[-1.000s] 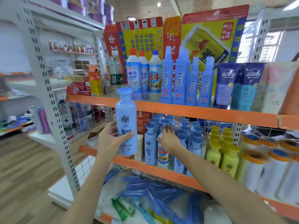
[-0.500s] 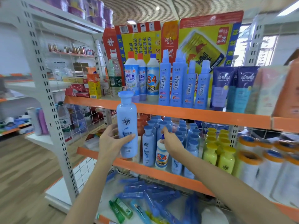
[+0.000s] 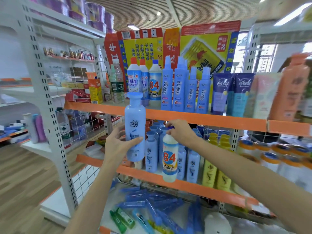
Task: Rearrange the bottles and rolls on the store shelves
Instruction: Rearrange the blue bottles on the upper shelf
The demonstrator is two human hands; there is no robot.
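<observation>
My left hand point(image 3: 118, 144) grips a tall pale-blue shampoo bottle point(image 3: 135, 125), upright in front of the shelves, its cap level with the upper orange shelf edge point(image 3: 202, 118). My right hand point(image 3: 181, 132) pinches the blue cap of a white "84" disinfectant bottle point(image 3: 170, 159) and holds it hanging upright in front of the middle shelf point(image 3: 185, 184). Behind it stand several matching pale-blue shampoo bottles point(image 3: 151, 156). A second "84" bottle point(image 3: 155, 85) stands on the upper shelf among cleaner bottles.
Tall blue spray bottles point(image 3: 179, 88) and tubes point(image 3: 233, 93) fill the upper shelf. Yellow bottles point(image 3: 216, 166) and orange-capped rolls point(image 3: 276, 157) sit to the right on the middle shelf. Blue packets point(image 3: 152, 203) lie on the bottom shelf. White uprights point(image 3: 55, 124) stand at left.
My right hand has pulled the "84" bottle out from among the blue bottles and lifted it by its cap in front of the shelf. The left hand still holds the shampoo bottle.
</observation>
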